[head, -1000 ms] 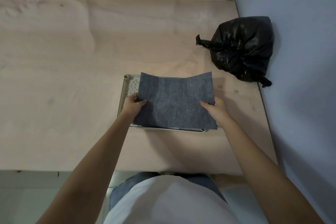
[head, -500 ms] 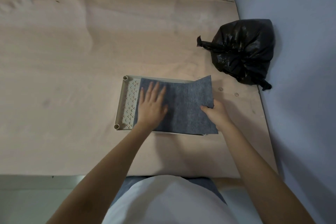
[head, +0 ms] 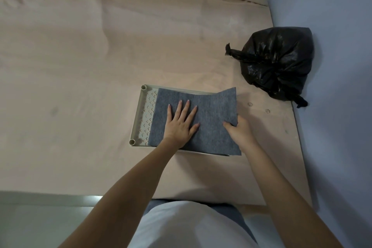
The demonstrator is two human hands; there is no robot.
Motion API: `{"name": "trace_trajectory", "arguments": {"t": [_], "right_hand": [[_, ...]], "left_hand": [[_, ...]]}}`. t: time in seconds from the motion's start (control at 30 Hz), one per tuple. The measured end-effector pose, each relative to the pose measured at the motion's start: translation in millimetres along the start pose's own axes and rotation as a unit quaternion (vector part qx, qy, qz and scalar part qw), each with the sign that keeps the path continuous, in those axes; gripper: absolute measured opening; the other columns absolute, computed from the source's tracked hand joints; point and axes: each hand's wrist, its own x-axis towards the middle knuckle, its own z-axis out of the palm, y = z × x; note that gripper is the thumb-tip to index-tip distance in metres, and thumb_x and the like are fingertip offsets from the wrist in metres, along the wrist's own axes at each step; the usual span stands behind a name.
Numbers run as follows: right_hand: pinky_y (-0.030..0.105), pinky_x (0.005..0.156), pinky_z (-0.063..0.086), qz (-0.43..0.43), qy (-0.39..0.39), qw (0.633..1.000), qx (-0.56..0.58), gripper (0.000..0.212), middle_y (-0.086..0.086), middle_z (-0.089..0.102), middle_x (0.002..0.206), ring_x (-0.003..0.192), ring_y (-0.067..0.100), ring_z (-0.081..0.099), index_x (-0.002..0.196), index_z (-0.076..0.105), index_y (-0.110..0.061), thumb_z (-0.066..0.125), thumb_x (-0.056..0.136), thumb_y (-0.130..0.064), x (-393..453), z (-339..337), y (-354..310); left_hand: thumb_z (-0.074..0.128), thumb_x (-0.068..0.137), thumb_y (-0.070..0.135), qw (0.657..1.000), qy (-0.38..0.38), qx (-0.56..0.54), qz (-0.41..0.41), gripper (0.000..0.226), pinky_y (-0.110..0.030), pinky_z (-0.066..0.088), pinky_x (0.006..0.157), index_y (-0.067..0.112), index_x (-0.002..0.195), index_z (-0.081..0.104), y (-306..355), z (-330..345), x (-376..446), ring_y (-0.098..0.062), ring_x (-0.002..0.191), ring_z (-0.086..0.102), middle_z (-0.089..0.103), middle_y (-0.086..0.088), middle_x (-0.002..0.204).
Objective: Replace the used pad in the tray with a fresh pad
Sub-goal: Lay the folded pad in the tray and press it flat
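A grey felt pad (head: 213, 119) lies across a pale rectangular tray (head: 138, 115) on the table. The pad covers most of the tray; a strip of the patterned tray floor shows at the left. My left hand (head: 181, 123) presses flat on the pad's left half, fingers straight and spread. My right hand (head: 238, 129) pinches the pad's right edge, which stands raised over the tray's right rim and hides it.
A tied black plastic bag (head: 278, 62) sits at the right against the blue wall (head: 332, 106). The wooden table (head: 80, 66) stretches left and back. Its front edge runs close to my body; its right edge meets the wall.
One second ago both hands held the pad above the tray. The left hand has let go and now presses it flat, sliding slightly right; the pad's left part has settled in.
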Motion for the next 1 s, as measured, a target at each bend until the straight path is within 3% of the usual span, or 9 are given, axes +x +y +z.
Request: {"name": "trace_trajectory", "arguments": {"t": [0.23,0.53,0.73,1.0], "right_hand": [[0.030,0.077,0.046,-0.016,-0.008,0.999,-0.040,0.019,-0.001,0.059,0.103,0.092,0.017,0.055,0.112,0.057,-0.014,0.053,0.094,-0.012,4,8,-14],[0.035,0.084,0.048,-0.006,-0.015,0.998,-0.054,0.027,0.007,0.061,0.117,0.102,0.023,0.057,0.121,0.055,-0.010,0.052,0.094,-0.012,5,21,-20],[0.043,0.092,0.049,-0.008,-0.017,0.998,-0.068,0.029,0.009,0.061,0.119,0.108,0.027,0.057,0.121,0.056,-0.010,0.052,0.093,-0.011,5,27,-25],[0.044,0.091,0.051,-0.021,-0.021,0.997,-0.073,0.028,0.009,0.063,0.117,0.104,0.026,0.059,0.119,0.058,-0.011,0.053,0.092,-0.011,4,32,-27]], "left_hand": [[0.009,0.096,0.057,1.000,0.007,-0.009,-0.009,0.063,-0.056,-0.012,0.114,0.028,0.150,-0.005,-7,-1,-1,-0.025,0.146,-0.013,-0.008,-0.002,0.160],[0.008,0.096,0.057,1.000,0.014,-0.008,-0.010,0.063,-0.055,-0.012,0.114,0.029,0.150,-0.003,-22,0,-4,-0.025,0.146,-0.011,-0.005,-0.002,0.160],[0.011,0.096,0.056,1.000,0.021,-0.009,-0.012,0.062,-0.055,-0.012,0.114,0.029,0.151,-0.002,-28,0,-5,-0.025,0.146,-0.010,-0.004,-0.002,0.160],[0.016,0.097,0.055,0.999,0.036,-0.018,-0.012,0.062,-0.054,-0.011,0.114,0.028,0.151,0.002,-37,0,-8,-0.023,0.146,-0.008,0.000,-0.001,0.160]]}}
